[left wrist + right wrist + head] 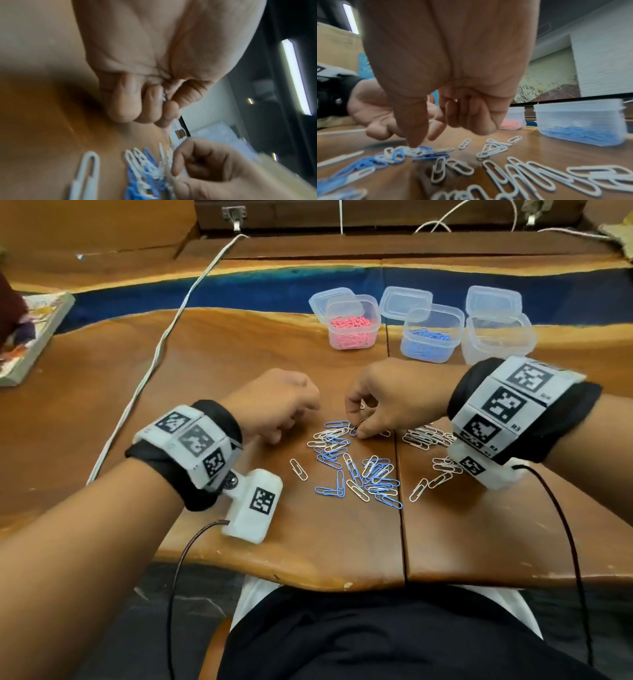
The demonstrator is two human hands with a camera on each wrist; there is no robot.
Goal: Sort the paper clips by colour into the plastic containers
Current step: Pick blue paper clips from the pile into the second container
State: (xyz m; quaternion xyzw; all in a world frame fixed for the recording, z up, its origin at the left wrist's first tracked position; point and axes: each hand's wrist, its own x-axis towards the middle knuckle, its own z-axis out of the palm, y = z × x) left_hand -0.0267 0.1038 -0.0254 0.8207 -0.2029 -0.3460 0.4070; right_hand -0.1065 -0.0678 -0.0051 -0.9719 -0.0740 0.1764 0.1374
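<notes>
Blue and white paper clips lie mixed in a loose pile on the wooden table. My right hand reaches down at the pile's far edge. Its thumb tip presses a white clip lying on blue ones, with the forefinger close behind and the other fingers curled in. My left hand hovers just left of the pile as a closed fist. Bits of blue and white clips show between its curled fingers. Three clear containers stand behind: pink clips, blue clips, and a near-empty one.
A separate heap of white clips lies under my right wrist. Three lids lean behind the containers. A white cable runs across the left of the table, and a book sits at the far left edge.
</notes>
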